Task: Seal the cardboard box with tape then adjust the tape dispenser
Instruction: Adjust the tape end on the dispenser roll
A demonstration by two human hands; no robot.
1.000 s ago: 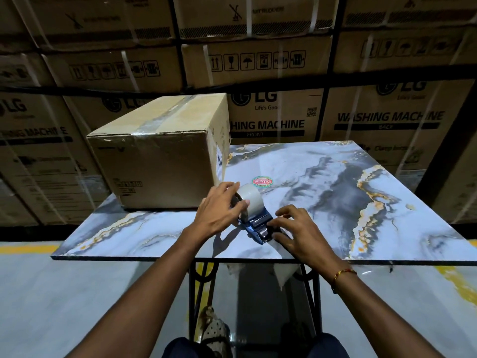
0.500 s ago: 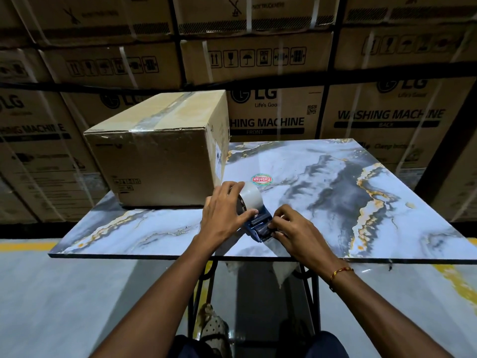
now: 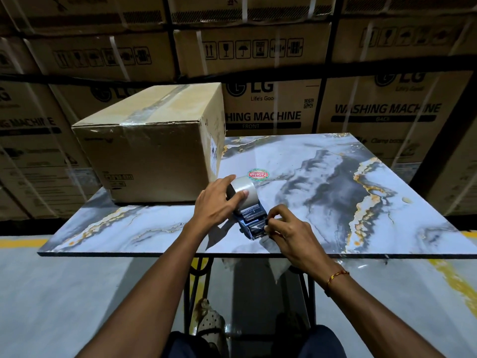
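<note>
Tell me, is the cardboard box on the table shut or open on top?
Shut. The cardboard box has its top flaps lying flat and closed, and a strip of clear tape runs along the seam between them.

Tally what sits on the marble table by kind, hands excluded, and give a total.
Cardboard box, taped along its top seam: 1
Tape dispenser, loaded with its roll: 1
Round red sticker: 1
Total: 3
</note>
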